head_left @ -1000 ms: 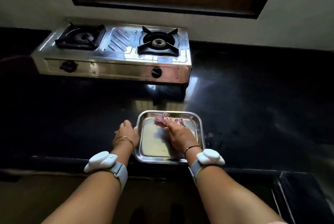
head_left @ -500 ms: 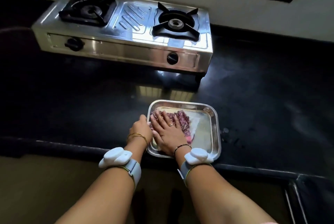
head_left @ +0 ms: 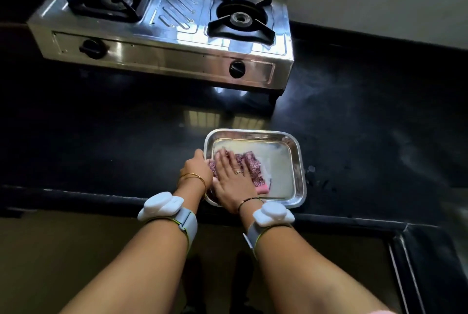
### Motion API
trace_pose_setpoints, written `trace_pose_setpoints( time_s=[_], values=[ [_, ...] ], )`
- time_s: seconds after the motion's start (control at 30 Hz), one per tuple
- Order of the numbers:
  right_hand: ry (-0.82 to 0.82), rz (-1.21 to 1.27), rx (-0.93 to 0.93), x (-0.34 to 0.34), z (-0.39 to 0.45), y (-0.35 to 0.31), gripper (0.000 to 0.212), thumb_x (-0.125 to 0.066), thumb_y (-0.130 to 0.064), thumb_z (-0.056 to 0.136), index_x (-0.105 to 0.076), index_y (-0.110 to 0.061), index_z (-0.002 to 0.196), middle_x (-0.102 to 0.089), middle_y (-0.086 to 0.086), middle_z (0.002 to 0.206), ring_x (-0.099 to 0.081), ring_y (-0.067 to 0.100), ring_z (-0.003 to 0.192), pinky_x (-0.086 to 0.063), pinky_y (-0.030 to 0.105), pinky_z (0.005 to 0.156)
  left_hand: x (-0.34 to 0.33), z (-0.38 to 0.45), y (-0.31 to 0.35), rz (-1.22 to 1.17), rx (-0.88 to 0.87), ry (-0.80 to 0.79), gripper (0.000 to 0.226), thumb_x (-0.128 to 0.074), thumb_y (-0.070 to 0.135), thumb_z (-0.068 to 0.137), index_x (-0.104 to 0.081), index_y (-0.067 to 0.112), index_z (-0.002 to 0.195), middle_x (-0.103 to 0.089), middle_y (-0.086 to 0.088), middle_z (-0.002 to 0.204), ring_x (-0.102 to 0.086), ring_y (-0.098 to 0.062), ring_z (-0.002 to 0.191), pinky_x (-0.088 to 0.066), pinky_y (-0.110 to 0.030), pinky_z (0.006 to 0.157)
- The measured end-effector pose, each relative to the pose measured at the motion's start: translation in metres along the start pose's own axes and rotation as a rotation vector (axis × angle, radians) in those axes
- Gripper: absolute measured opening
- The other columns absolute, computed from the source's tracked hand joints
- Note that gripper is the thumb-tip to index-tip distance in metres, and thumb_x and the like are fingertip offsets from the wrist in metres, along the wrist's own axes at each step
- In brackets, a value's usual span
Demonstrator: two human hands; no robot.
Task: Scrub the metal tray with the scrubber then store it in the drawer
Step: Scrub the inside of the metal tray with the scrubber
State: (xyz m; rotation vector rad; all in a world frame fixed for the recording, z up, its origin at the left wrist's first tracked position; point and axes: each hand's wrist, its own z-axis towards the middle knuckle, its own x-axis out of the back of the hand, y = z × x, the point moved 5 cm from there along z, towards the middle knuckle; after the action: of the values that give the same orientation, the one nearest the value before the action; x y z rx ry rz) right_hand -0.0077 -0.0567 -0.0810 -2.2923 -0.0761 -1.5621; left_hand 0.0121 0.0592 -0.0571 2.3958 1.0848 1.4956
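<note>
My right hand [head_left: 231, 179] lies flat, palm down, fingers spread and straight, pressing the purple speckled scrubber with a pink edge [head_left: 249, 168] against the floor of the shiny rectangular metal tray [head_left: 295, 159]. The scrubber sits in the tray's left half, poking out past my fingertips and to the right of my palm, where the pink edge shows. A ring is on one finger, and a dark thread bracelet circles that wrist just ahead of a white wrist device on a grey strap [head_left: 272, 215].

My left hand [head_left: 196, 169] is curled around the tray's left rim, fingers closed on the edge, steadying it. Thin gold bangles [head_left: 193, 177] sit on that wrist, and behind them a second white wrist device on a grey strap [head_left: 162, 206].

The tray rests on the glossy black stone countertop [head_left: 367, 136], close to the counter's near edge. A pale film covers the tray's floor to the right of the scrubber. Beyond the tray, farther back on the counter, stands a stainless steel two-burner gas stove [head_left: 164, 32] with two black knobs on its front face.
</note>
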Motion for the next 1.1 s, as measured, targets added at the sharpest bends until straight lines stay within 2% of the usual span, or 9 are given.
trace_pose_setpoints(
  time_s=[0.13, 0.27, 0.4, 0.53, 0.63, 0.77, 0.9, 1.0, 1.1],
  values=[
    [-0.133, -0.002, 0.136, 0.001, -0.035, 0.024, 0.059, -0.023, -0.039, 0.103, 0.010, -0.031, 0.151, 0.018, -0.014, 0.159, 0.019, 0.006, 0.145, -0.006, 0.042, 0.118, 0.003, 0.000, 0.000, 0.001, 0.000, 0.008, 0.023, -0.040, 0.030, 0.097, -0.046, 0.013, 0.111, -0.060, -0.021, 0.118, -0.057, -0.042, 0.107, -0.045, -0.042, 0.085],
    [-0.081, -0.024, -0.200, 0.014, -0.044, 0.098, 0.061, -0.021, -0.040, 0.102, 0.013, -0.027, 0.151, 0.025, -0.010, 0.157, 0.017, 0.016, 0.148, 0.007, 0.040, 0.120, 0.001, 0.001, -0.003, 0.039, -0.010, 0.023, 0.023, -0.039, 0.028, 0.098, -0.046, 0.010, 0.111, -0.059, -0.022, 0.118, -0.056, -0.042, 0.107, -0.043, -0.041, 0.082],
    [-0.031, 0.068, -0.384, 0.012, -0.020, 0.084, 0.067, -0.023, -0.039, 0.101, 0.017, -0.019, 0.151, 0.026, 0.001, 0.159, 0.023, 0.024, 0.147, 0.012, 0.049, 0.117, -0.004, -0.003, -0.002, 0.046, -0.017, 0.038, 0.022, -0.038, 0.026, 0.099, -0.044, 0.009, 0.111, -0.059, -0.023, 0.117, -0.057, -0.042, 0.106, -0.042, -0.041, 0.079],
    [-0.074, 0.014, -0.101, -0.001, -0.014, 0.026, 0.064, -0.021, -0.041, 0.100, 0.015, -0.027, 0.151, 0.025, -0.004, 0.159, 0.024, 0.020, 0.146, 0.012, 0.053, 0.117, 0.001, -0.004, 0.003, 0.081, -0.024, 0.017, 0.023, -0.039, 0.023, 0.098, -0.039, 0.009, 0.116, -0.059, -0.021, 0.120, -0.057, -0.042, 0.109, -0.041, -0.041, 0.078],
    [-0.077, -0.051, 0.017, 0.003, -0.027, 0.042, 0.061, -0.021, -0.040, 0.100, 0.012, -0.035, 0.151, 0.019, -0.012, 0.160, 0.018, 0.014, 0.147, 0.012, 0.046, 0.118, 0.006, -0.003, 0.001, 0.119, -0.056, 0.016, 0.026, -0.042, 0.021, 0.095, -0.035, 0.012, 0.119, -0.061, -0.019, 0.118, -0.059, -0.041, 0.105, -0.045, -0.043, 0.079],
    [0.033, -0.006, -0.334, 0.018, -0.017, 0.102, 0.063, -0.022, -0.038, 0.101, 0.009, -0.023, 0.153, 0.015, -0.003, 0.162, 0.013, 0.018, 0.149, 0.004, 0.045, 0.121, 0.004, -0.001, -0.002, 0.115, -0.042, 0.006, 0.024, -0.042, 0.020, 0.096, -0.037, 0.011, 0.118, -0.060, -0.019, 0.116, -0.058, -0.039, 0.103, -0.040, -0.041, 0.073],
    [0.187, 0.197, -0.601, 0.022, 0.028, 0.055, 0.065, -0.025, -0.038, 0.100, 0.000, -0.012, 0.154, 0.010, 0.005, 0.163, 0.011, 0.023, 0.150, 0.002, 0.055, 0.118, 0.000, 0.003, -0.003, 0.117, -0.028, -0.028, 0.029, -0.045, 0.019, 0.092, -0.036, 0.013, 0.120, -0.061, -0.015, 0.118, -0.058, -0.037, 0.105, -0.042, -0.041, 0.075],
    [0.176, 0.230, -0.547, 0.017, 0.052, 0.007, 0.070, -0.028, -0.038, 0.098, 0.001, -0.005, 0.152, 0.010, 0.012, 0.162, 0.013, 0.027, 0.149, 0.004, 0.054, 0.119, 0.001, 0.005, -0.003, 0.120, -0.034, -0.028, 0.028, -0.046, 0.020, 0.091, -0.037, 0.013, 0.117, -0.062, -0.014, 0.119, -0.058, -0.038, 0.106, -0.042, -0.041, 0.076],
    [0.110, 0.124, -0.288, 0.012, 0.051, -0.008, 0.066, -0.027, -0.038, 0.099, 0.001, -0.013, 0.154, 0.012, 0.007, 0.162, 0.016, 0.024, 0.149, 0.005, 0.054, 0.119, 0.006, 0.001, -0.001, 0.096, -0.036, -0.008, 0.026, -0.044, 0.026, 0.094, -0.039, 0.013, 0.115, -0.061, -0.019, 0.116, -0.058, -0.040, 0.106, -0.042, -0.041, 0.078]
  ],
)
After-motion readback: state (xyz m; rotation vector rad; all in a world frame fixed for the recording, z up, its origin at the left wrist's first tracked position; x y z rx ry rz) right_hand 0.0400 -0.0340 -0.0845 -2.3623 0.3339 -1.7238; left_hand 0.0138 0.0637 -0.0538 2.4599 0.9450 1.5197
